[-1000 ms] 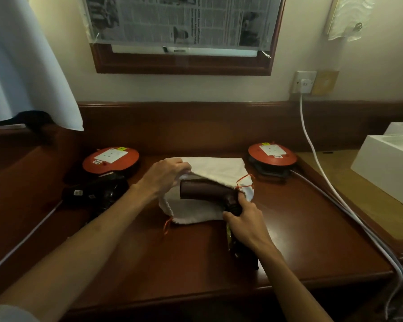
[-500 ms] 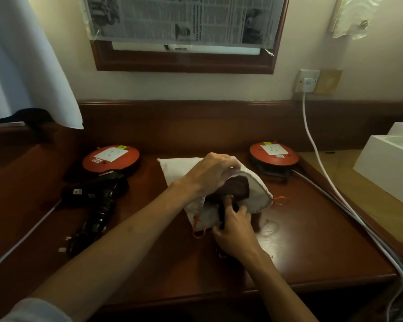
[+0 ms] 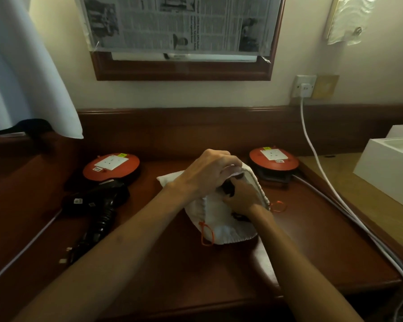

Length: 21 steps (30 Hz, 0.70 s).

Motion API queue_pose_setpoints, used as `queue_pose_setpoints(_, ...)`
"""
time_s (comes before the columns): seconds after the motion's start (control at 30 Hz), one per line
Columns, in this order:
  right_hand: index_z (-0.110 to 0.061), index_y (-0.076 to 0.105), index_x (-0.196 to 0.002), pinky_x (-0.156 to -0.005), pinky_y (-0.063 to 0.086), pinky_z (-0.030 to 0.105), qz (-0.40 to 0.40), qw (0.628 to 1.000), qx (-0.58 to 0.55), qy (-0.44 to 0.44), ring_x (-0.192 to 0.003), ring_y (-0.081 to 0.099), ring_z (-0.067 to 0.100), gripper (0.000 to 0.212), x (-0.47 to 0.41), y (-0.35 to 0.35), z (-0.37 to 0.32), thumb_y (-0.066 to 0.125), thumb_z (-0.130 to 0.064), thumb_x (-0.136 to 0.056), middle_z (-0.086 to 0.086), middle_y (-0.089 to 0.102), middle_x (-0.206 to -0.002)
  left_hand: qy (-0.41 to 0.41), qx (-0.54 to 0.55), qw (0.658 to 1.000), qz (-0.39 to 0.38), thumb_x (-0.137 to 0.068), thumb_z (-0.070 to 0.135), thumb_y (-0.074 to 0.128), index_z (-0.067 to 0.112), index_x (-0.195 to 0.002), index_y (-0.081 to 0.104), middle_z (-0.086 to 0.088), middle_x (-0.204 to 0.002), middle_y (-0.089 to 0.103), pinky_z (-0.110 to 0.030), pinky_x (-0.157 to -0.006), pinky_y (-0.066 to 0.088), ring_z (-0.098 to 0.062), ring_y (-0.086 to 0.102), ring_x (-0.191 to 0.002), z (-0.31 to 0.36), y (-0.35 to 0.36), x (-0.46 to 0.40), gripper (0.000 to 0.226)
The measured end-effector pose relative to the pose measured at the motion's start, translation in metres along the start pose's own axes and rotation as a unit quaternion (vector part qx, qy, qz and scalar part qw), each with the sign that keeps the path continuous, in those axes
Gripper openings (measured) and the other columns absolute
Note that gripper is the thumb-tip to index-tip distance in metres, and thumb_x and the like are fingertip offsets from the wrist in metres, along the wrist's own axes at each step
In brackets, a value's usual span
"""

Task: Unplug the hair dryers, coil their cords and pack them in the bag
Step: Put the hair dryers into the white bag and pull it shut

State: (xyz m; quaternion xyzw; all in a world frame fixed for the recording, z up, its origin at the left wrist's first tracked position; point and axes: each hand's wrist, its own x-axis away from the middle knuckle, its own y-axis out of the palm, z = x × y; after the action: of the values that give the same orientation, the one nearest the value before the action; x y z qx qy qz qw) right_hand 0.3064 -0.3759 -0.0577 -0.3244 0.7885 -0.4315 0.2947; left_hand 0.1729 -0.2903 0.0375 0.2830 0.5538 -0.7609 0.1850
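A white drawstring bag (image 3: 223,226) with orange cords lies in the middle of the wooden desk (image 3: 219,270). My left hand (image 3: 209,170) grips the bag's upper rim and holds its mouth apart. My right hand (image 3: 240,198) reaches into the mouth and pushes a dark hair dryer (image 3: 228,189) inside; only a small dark part of it shows. A second black hair dryer (image 3: 98,205) lies on the desk at the left, its coiled cord and plug (image 3: 65,254) beside its handle.
Two orange round socket units sit at the back, one left (image 3: 111,167) and one right (image 3: 273,159). A white cable (image 3: 312,149) runs from the wall socket (image 3: 304,87) down the desk's right edge. A white box (image 3: 391,168) stands at the right.
The dark hair dryer has gone from half outside the bag to almost fully inside. My left hand moved right along the rim, and my right hand followed into the mouth.
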Motion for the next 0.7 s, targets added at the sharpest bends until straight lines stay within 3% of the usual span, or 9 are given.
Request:
queue_pose_setpoints(0.03, -0.028, 0.047, -0.140, -0.100, 0.050, 0.042, -0.052, 0.998, 0.030, 0.009, -0.126, 0.055, 0.029, 0.067, 0.000, -0.005, 0.003, 0.064, -0.048, -0.078, 0.009, 0.055, -0.138, 0.000, -0.005, 1.000, 0.004, -0.099, 0.019, 0.067, 0.006, -0.107, 0.077, -0.006, -0.092, 0.072, -0.035, -0.069, 0.057, -0.014, 0.068, -0.079, -0.003, -0.003, -0.002, 0.018)
queue_pose_setpoints(0.1, -0.033, 0.017, -0.159, -0.115, 0.038, 0.050, -0.175, 0.981, 0.072, 0.037, -0.146, 0.032, 0.036, 0.103, 0.003, -0.008, 0.007, 0.074, -0.049, -0.075, 0.009, 0.020, -0.166, 0.003, -0.018, 1.000, 0.014, -0.098, 0.018, 0.069, 0.006, -0.105, 0.077, -0.006, -0.091, 0.072, -0.035, -0.071, 0.058, -0.013, 0.068, -0.079, -0.009, -0.010, -0.009, 0.016)
queue_pose_setpoints(0.17, -0.035, 0.000, -0.161, -0.118, 0.034, 0.051, -0.233, 0.963, 0.132, 0.026, -0.149, 0.025, 0.039, 0.113, 0.013, -0.005, 0.013, 0.077, -0.037, -0.078, 0.008, 0.004, -0.170, 0.005, -0.028, 0.999, 0.030, -0.097, 0.016, 0.070, 0.006, -0.103, 0.077, -0.006, -0.090, 0.073, -0.034, -0.071, 0.058, -0.012, 0.068, -0.078, -0.012, -0.014, -0.017, 0.014)
queue_pose_setpoints(0.27, -0.030, 0.009, -0.162, -0.114, 0.039, 0.046, -0.178, 0.969, 0.169, -0.009, -0.143, 0.035, 0.041, 0.089, 0.020, 0.004, 0.022, 0.060, -0.017, -0.090, 0.014, 0.016, -0.167, 0.009, -0.026, 0.998, 0.060, -0.095, 0.012, 0.071, 0.005, -0.102, 0.077, -0.006, -0.091, 0.074, -0.031, -0.073, 0.058, -0.012, 0.068, -0.080, -0.010, -0.012, -0.027, 0.011)
queue_pose_setpoints(0.47, -0.016, 0.045, -0.142, -0.095, 0.053, 0.045, -0.053, 0.976, 0.202, -0.054, -0.116, 0.059, 0.037, 0.047, 0.021, 0.014, 0.035, 0.051, -0.013, -0.096, 0.013, 0.049, -0.137, 0.020, -0.020, 0.998, 0.064, -0.095, 0.010, 0.071, 0.004, -0.103, 0.077, -0.008, -0.092, 0.075, -0.027, -0.074, 0.058, -0.013, 0.069, -0.081, -0.004, -0.002, -0.026, 0.012)
queue_pose_setpoints(0.57, -0.015, 0.045, -0.141, -0.093, 0.054, 0.048, -0.060, 0.980, 0.188, -0.039, -0.116, 0.059, 0.036, 0.044, 0.014, 0.012, 0.030, 0.049, -0.012, -0.097, 0.012, 0.053, -0.132, 0.021, -0.011, 0.998, 0.061, -0.096, 0.010, 0.071, 0.004, -0.103, 0.078, -0.008, -0.093, 0.075, -0.023, -0.075, 0.056, -0.014, 0.070, -0.082, 0.001, -0.003, -0.025, 0.012)
queue_pose_setpoints(0.7, -0.012, 0.044, -0.136, -0.084, 0.058, 0.050, 0.000, 0.982, 0.189, 0.016, -0.108, 0.064, 0.039, 0.035, 0.010, 0.020, 0.028, 0.045, -0.010, -0.101, 0.015, 0.062, -0.125, 0.023, -0.007, 0.999, 0.032, -0.096, 0.011, 0.070, 0.004, -0.105, 0.078, -0.008, -0.095, 0.075, -0.012, -0.075, 0.049, -0.013, 0.069, -0.083, 0.010, -0.006, -0.022, 0.014)
